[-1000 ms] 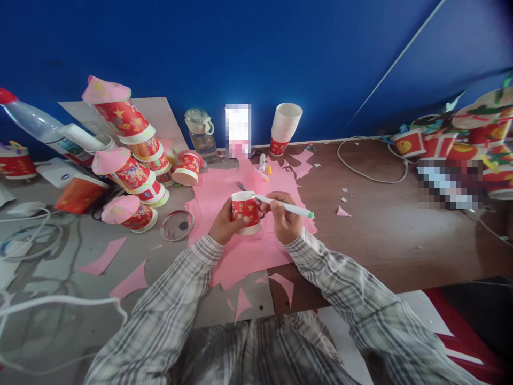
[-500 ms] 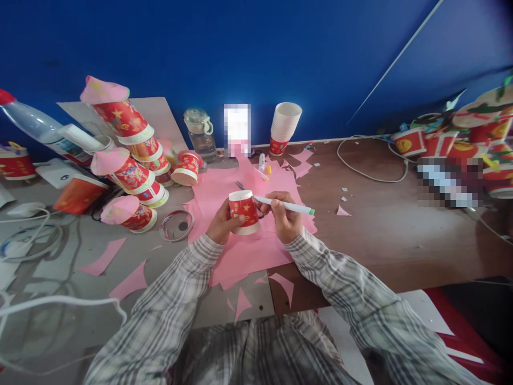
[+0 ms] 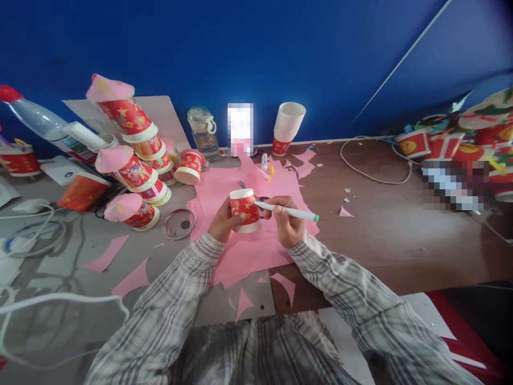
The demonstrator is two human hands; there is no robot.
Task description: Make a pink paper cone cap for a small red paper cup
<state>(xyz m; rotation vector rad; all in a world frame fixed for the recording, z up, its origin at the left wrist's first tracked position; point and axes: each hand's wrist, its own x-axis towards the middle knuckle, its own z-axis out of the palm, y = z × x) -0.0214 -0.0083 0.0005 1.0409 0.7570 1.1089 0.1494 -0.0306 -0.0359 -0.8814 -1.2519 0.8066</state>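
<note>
My left hand (image 3: 222, 222) is closed round the left side of a red paper cup (image 3: 244, 208) with a gold star, its thumb across the front. The cup is upside down, wide white rim below. In my right hand (image 3: 289, 222) is a white marker (image 3: 290, 211) with a green end, pinched like a pen. Its tip is at the cup's right side; whether it touches I cannot tell. Beneath both hands lie pink paper sheets (image 3: 252, 256). A pair of scissors (image 3: 262, 200) lies partly hidden behind the cup and my right hand.
Left stand stacked red cups with pink paper cones (image 3: 128, 115), a plastic bottle (image 3: 38, 117) and a tape roll (image 3: 179, 223). Behind are a glass jug (image 3: 202, 133), a blurred bright screen (image 3: 240, 125) and nested paper cups (image 3: 288, 125). A cable (image 3: 372, 182) and decorated cups (image 3: 414, 141) lie right.
The marker has moved slightly down along the cup's right side, with its tip now nearer the star. My left hand still holds the cup. The view has shifted a little.
</note>
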